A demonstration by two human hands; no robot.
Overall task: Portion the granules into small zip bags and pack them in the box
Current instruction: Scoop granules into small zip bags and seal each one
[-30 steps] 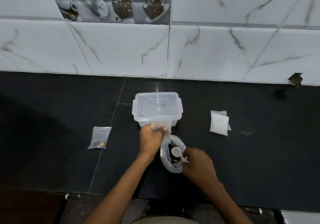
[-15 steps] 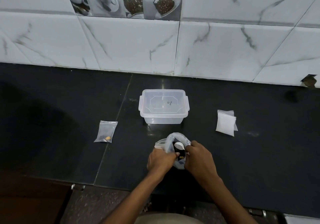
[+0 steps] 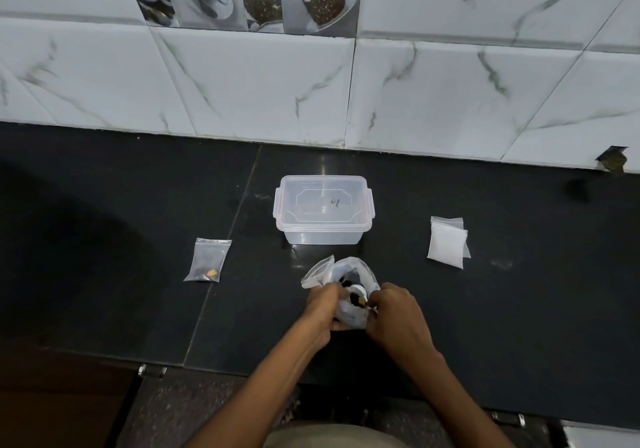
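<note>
Both hands meet on a crumpled clear bag [image 3: 349,276] near the front of the dark tabletop [image 3: 519,309]. The left hand [image 3: 320,309] curls its grip round the bag's left side; the right hand [image 3: 394,312] pinches something at the bag's mouth, where a small white scoop [image 3: 356,289] and dark granules [image 3: 354,298] show. Just beyond the hands stands a lidded clear box [image 3: 323,209]. To the left lies a small zip bag [image 3: 207,260] with a few bits inside; well to the right lies a stack of small bags [image 3: 447,241].
</note>
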